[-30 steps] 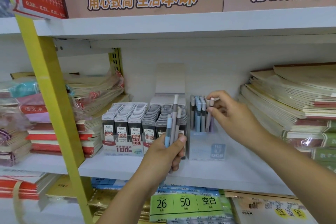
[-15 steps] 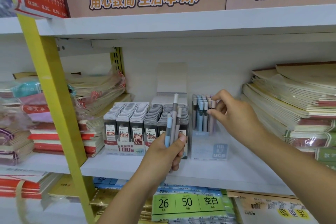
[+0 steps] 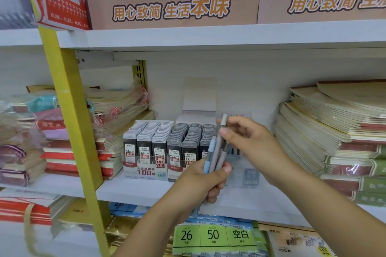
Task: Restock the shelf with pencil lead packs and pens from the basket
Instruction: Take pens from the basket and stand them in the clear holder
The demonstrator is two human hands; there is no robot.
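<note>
2 hands met before the shelf (image 3: 146, 192), right of the lead packs (image 3: 158, 142).
The left hand (image 3: 200, 181), raised from below, gripped a bunch of pens (image 3: 208, 156) upright; the right hand (image 3: 254, 146) pinched the tallest pen (image 3: 219, 144) near its top.

Stacked notebooks (image 3: 338, 131) lie below brown cardboard boxes (image 3: 173, 4).

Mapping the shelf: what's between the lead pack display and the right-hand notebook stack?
Head view: a clear pen box, mostly hidden by the left hand and right hand gripping pens.
</note>
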